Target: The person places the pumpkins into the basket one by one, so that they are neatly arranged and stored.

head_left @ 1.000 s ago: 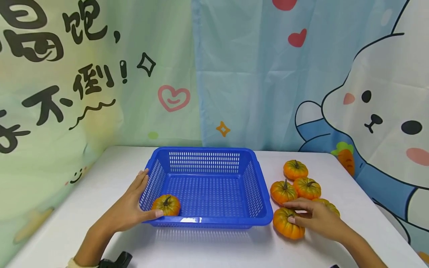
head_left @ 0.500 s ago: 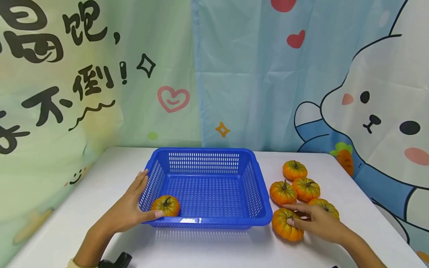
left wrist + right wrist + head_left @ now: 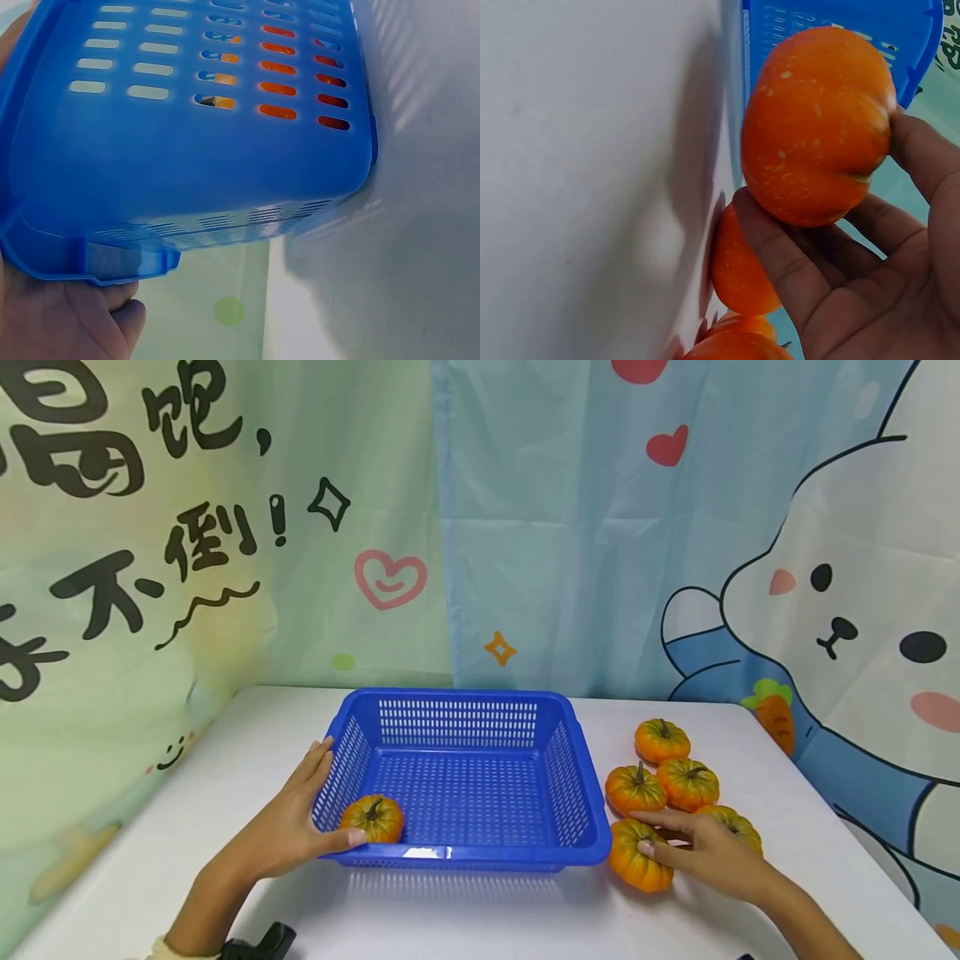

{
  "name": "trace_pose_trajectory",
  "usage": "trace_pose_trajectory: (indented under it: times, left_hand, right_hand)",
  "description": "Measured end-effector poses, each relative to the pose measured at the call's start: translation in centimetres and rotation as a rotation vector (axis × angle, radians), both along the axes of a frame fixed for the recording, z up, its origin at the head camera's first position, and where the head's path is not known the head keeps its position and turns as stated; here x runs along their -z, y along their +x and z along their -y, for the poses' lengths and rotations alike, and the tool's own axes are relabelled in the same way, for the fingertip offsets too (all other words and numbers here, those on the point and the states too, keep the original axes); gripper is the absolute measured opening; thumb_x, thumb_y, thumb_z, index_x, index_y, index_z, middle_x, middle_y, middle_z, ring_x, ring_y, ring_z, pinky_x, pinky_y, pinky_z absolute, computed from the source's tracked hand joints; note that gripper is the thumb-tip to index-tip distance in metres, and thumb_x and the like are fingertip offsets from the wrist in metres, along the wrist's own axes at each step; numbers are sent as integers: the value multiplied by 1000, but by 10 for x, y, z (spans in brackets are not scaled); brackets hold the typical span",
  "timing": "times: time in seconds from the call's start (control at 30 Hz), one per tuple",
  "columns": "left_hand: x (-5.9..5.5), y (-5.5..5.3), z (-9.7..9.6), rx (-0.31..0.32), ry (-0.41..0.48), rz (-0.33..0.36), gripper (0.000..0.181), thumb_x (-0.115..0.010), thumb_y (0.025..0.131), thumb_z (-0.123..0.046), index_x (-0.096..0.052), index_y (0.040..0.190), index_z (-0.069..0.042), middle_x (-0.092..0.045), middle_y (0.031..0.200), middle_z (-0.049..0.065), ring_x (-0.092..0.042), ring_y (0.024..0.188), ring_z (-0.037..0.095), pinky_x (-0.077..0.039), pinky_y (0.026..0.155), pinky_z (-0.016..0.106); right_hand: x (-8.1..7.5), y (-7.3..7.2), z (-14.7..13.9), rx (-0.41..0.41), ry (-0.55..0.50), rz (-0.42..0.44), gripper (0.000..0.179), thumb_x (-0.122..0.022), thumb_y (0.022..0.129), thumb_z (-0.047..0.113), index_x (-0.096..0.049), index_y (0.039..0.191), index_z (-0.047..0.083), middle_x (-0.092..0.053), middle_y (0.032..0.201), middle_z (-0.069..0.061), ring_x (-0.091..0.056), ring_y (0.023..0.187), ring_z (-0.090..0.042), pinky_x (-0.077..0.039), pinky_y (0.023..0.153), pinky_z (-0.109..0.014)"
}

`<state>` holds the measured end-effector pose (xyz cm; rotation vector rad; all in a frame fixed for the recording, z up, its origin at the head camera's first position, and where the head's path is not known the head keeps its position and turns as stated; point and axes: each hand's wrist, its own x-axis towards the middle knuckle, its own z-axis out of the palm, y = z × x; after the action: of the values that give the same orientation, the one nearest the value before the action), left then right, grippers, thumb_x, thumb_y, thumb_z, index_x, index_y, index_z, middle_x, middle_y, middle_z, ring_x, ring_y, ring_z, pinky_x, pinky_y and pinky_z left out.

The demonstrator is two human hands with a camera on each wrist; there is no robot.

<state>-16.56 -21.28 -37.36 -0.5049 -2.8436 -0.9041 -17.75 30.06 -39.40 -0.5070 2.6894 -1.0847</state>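
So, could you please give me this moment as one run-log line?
left hand: holds blue basket at near-left corner | right hand: grips nearest pumpkin | inside basket: one pumpkin | table: four other pumpkins at right

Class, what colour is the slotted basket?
The basket is plain blue, seen best in the head view.

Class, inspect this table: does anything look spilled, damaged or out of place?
Nothing stands out: the blue basket looks intact, one pumpkin sits inside, four pumpkins rest beside it, and the right hand holds another pumpkin.
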Motion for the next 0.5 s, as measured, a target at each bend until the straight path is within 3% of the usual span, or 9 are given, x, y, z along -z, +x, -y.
trace_pose_trajectory:
  times: [0.23,0.4,0.5]
  left_hand:
    - [-2,0,0,-2,1,2,116,-74,76,-54,-8,155,-1,-3,161,17,-2,146,37,-19,104,70]
    - [0,-2,1,7,7,-4,116,-75,75,-54,-10,154,2,-4,161,16,-1,146,37,-18,105,69]
    - [2,-2,1,7,9,-1,116,-75,75,-52,-11,154,3,-4,161,17,-1,146,38,-18,105,69]
  right_hand:
    - [-7,0,3,74,-28,-21,49,-66,93,28,-59,132,-1,-63,124,-20,-59,111,-40,-54,83,-45]
    - [-11,0,3,140,14,-40,50,-65,94,33,-59,133,2,-60,127,-22,-58,112,-42,-54,83,-46]
    - [-14,0,3,183,12,-25,52,-64,95,35,-57,135,3,-60,127,-22,-59,103,-35,-55,73,-37]
